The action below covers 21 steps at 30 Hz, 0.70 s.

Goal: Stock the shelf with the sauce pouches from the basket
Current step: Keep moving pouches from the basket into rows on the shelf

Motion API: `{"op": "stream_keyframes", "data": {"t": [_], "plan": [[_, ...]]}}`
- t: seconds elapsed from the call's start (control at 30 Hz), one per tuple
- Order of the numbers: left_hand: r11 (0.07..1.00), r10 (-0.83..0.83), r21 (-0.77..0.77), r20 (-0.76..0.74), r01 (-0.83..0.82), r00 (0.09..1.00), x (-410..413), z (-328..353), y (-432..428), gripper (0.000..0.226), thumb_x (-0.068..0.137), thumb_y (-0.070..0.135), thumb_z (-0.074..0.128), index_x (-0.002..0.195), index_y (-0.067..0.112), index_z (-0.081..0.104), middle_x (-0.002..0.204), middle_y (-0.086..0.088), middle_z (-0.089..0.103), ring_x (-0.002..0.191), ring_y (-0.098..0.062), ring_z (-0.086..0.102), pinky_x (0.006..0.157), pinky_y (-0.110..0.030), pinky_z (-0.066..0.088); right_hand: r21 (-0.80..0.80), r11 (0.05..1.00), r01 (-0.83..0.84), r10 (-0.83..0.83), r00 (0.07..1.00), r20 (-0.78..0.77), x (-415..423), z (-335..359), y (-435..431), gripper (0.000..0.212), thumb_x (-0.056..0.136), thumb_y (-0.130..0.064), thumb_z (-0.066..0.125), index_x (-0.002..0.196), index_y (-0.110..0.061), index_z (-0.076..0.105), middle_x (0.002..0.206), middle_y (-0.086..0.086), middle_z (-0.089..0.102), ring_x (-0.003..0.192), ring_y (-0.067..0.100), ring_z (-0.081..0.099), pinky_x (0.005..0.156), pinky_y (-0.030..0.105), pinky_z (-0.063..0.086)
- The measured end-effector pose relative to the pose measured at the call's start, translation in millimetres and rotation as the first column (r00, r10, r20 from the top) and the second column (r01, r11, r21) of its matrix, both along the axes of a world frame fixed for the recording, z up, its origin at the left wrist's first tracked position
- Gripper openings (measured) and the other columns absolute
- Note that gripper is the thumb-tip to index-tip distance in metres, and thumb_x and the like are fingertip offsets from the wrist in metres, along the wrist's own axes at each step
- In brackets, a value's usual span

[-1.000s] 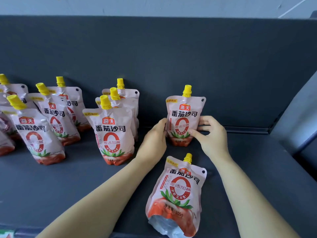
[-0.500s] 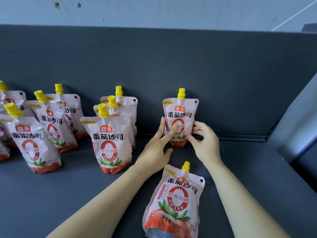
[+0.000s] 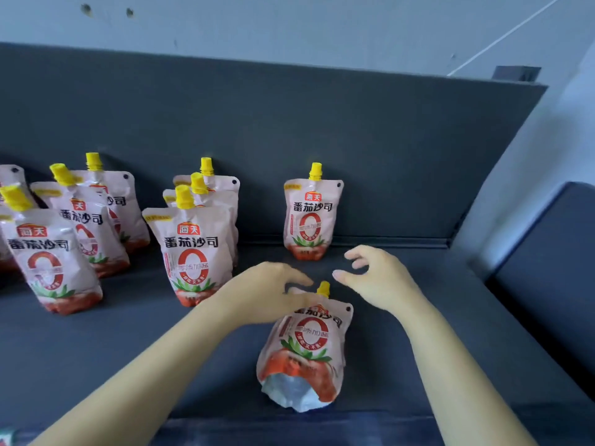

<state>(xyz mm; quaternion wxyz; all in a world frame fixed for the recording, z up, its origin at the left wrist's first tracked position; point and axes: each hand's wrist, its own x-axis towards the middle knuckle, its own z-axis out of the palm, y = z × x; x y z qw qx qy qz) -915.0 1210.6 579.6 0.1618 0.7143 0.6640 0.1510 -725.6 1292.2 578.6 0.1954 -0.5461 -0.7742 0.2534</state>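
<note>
a: where's the pouch point(image 3: 306, 346)?
b: flat on the shelf point(image 3: 128, 349), cap point(image 3: 323, 289) between my grips. left grip point(image 3: 267, 292) spread loosely over its top corner; right grip point(image 3: 378, 280) just beside the cap, half curled, holding nothing.

Both hands are low over the tomato sauce pouch point(image 3: 309, 346) lying flat on the dark shelf point(image 3: 434, 333), left hand point(image 3: 264, 294) across its top corner, right hand point(image 3: 376, 278) loosely curled beside its yellow cap point(image 3: 323, 289), lone upright pouch point(image 3: 310, 217) just behind.

Both forearms reach forward, left grip point(image 3: 267, 292) and right grip point(image 3: 378, 278) apart, fingers relaxed, loosely curled.
</note>
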Motion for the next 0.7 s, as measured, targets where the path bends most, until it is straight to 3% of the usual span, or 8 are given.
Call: {"op": "stream_keyframes", "data": {"t": [0.13,0.2,0.27,0.37,0.43,0.53,0.6,0.7], "plan": [[0.994,-0.056,-0.09,0.127,0.068,0.99,-2,-4,-38,0.06,0.076,0.064,0.065,0.131,0.045,0.053,0.129,0.019,0.054,0.118,-0.003,0.052,0.099,-0.025,0.045,-0.123,0.991,-0.054,0.068,0.992,0.11,9,-4,-41,0.065,0.076,-0.061,0.068,0.128,-0.025,0.056,0.127,-0.006,0.058,0.106,0.017,0.061,0.085,0.033,0.053],[0.984,-0.088,-0.125,0.304,0.131,0.949,-6,-11,-56,0.073,0.062,0.069,0.073,0.129,0.051,0.051,0.132,0.029,0.046,0.122,0.004,0.048,0.1,-0.02,0.043,-0.093,0.991,-0.098,0.106,0.991,0.079,14,-4,-62,0.056,0.076,-0.059,0.07,0.123,-0.031,0.057,0.122,-0.01,0.058,0.1,0.012,0.061,0.081,0.033,0.053],[0.982,-0.139,-0.077,0.337,0.174,0.931,-7,-18,-70,0.079,0.055,0.068,0.079,0.128,0.055,0.051,0.135,0.037,0.037,0.125,0.013,0.041,0.101,-0.012,0.037,-0.033,0.985,-0.168,0.169,0.985,0.019,16,-5,-84,0.048,0.076,-0.058,0.07,0.118,-0.039,0.058,0.118,-0.017,0.055,0.101,0.003,0.056,0.076,0.024,0.046],[0.981,-0.191,0.086,0.262,0.175,0.946,-4,-25,-83,0.06,0.075,0.048,0.077,0.131,0.045,0.055,0.142,0.03,0.04,0.128,0.014,0.036,0.103,-0.005,0.028,-0.038,0.943,-0.329,0.322,0.938,-0.128,15,-3,-113,0.04,0.075,-0.055,0.072,0.113,-0.048,0.061,0.114,-0.038,0.053,0.107,-0.012,0.052,0.082,0.012,0.044],[0.97,-0.224,0.148,0.23,0.193,0.947,-1,-25,-88,0.047,0.088,0.033,0.068,0.133,0.038,0.055,0.137,0.034,0.036,0.127,0.014,0.033,0.099,0.003,0.022,-0.064,0.92,-0.387,0.376,0.916,-0.142,13,-3,-120,0.038,0.073,-0.052,0.076,0.109,-0.051,0.063,0.105,-0.045,0.055,0.105,-0.016,0.052,0.085,0.012,0.047],[0.947,-0.264,0.236,0.187,0.218,0.946,3,-30,-91,0.041,0.095,0.03,0.058,0.135,0.031,0.053,0.135,0.034,0.033,0.13,0.012,0.031,0.103,-0.001,0.026,0.0,0.928,-0.374,0.371,0.921,-0.122,15,-9,-119,0.038,0.077,-0.044,0.076,0.113,-0.044,0.065,0.101,-0.039,0.057,0.104,-0.01,0.055,0.086,0.013,0.047],[0.945,-0.248,0.263,0.197,0.193,0.948,5,-36,-91,0.039,0.096,0.032,0.054,0.135,0.027,0.055,0.14,0.02,0.043,0.133,0.001,0.037,0.107,-0.012,0.032,0.047,0.931,-0.362,0.365,0.928,-0.08,14,-9,-119,0.034,0.082,-0.039,0.072,0.116,-0.037,0.067,0.103,-0.029,0.063,0.098,-0.006,0.059,0.084,0.016,0.049],[0.955,-0.217,0.245,0.203,0.165,0.955,4,-41,-90,0.04,0.097,0.034,0.051,0.136,0.026,0.055,0.143,0.006,0.049,0.138,-0.005,0.034,0.112,-0.023,0.033,0.113,0.917,-0.384,0.381,0.923,0.043,14,-7,-123,0.023,0.086,-0.031,0.063,0.108,-0.025,0.071,0.085,-0.011,0.068,0.072,0.002,0.057,0.072,0.03,0.053]]}}
